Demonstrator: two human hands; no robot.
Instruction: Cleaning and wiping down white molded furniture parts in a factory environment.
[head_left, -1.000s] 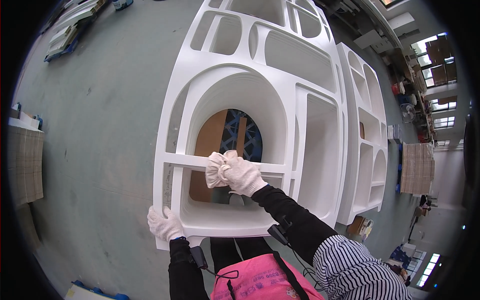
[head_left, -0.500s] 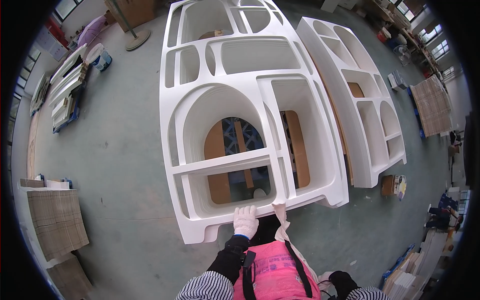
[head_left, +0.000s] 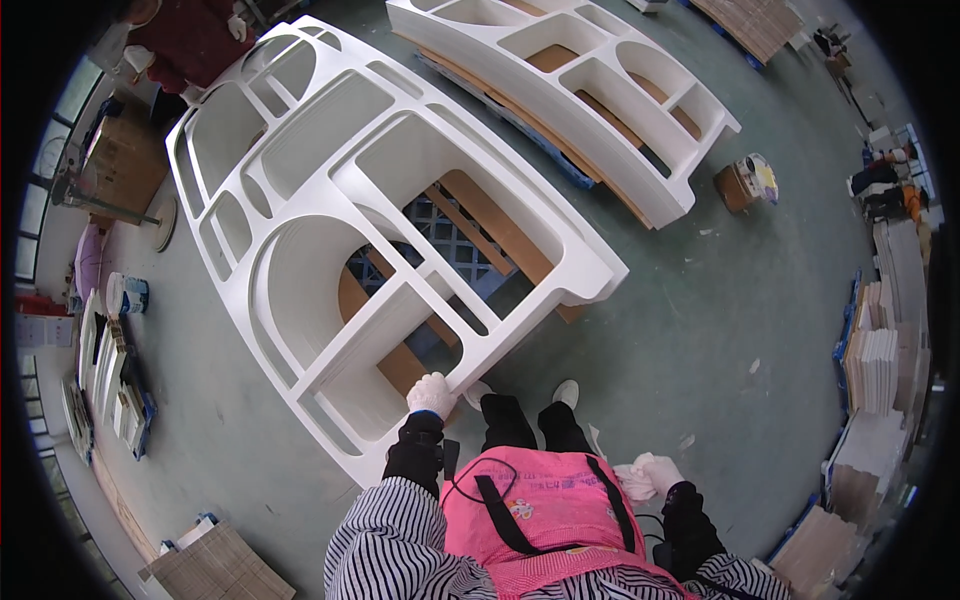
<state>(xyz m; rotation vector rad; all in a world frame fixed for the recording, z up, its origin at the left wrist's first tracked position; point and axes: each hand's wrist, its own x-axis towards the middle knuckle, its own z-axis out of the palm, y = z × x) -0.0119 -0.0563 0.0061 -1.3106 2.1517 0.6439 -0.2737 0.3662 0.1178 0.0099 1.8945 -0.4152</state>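
Note:
A large white shelf-like frame [head_left: 330,205] with rounded and rectangular openings lies flat before me, turned diagonally. My left hand [head_left: 431,395], in a white knit glove, is closed over the rim at its near end. My right hand [head_left: 655,472], gloved too, is away from the frame at my right side. Its fingers are closed on a crumpled whitish cloth [head_left: 632,484]. Brown boards [head_left: 490,215] and a blue pallet [head_left: 440,235] show through the openings.
A similar white frame [head_left: 655,130] lies on boards and a pallet at the far right. A co-worker [head_left: 195,40] in dark red stands at the far left end. A bucket [head_left: 127,293] stands left, a carton [head_left: 735,188] right; stacked panels [head_left: 872,350] line the right side.
My view has swung, so the frame now appears diagonal. The cloth has left the frame's near edge and is bunched in my right hand. My left hand still grips the rim. A co-worker has come into view.

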